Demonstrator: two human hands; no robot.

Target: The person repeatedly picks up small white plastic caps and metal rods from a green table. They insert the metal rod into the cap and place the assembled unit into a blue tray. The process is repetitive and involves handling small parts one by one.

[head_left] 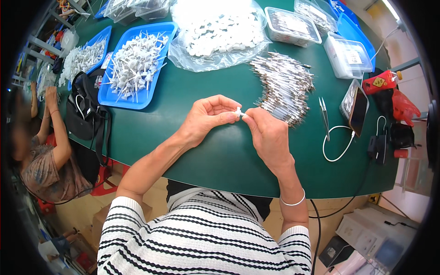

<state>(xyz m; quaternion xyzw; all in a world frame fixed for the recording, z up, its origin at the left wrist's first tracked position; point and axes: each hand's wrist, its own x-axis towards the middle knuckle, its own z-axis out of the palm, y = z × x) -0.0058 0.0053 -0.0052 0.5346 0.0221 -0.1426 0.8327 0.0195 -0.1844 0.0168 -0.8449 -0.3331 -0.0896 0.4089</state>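
Note:
Between my two hands, over the table's near middle, is a small white plastic part with a thin stem. My left hand pinches its wider end between thumb and forefinger, the other fingers curled. My right hand has thumb and forefinger closed on the stem end; whether a thin rod is also in that pinch is hidden by the fingers. Just beyond my right hand lies a large pile of thin metal-tipped rods. A blue tray of white plastic pieces with stems stands beyond my left hand.
A clear bag of small white caps lies at the back. Clear plastic boxes stand at the back right. Tweezers, a phone and a white cable lie to the right. A black bag and another person are at left.

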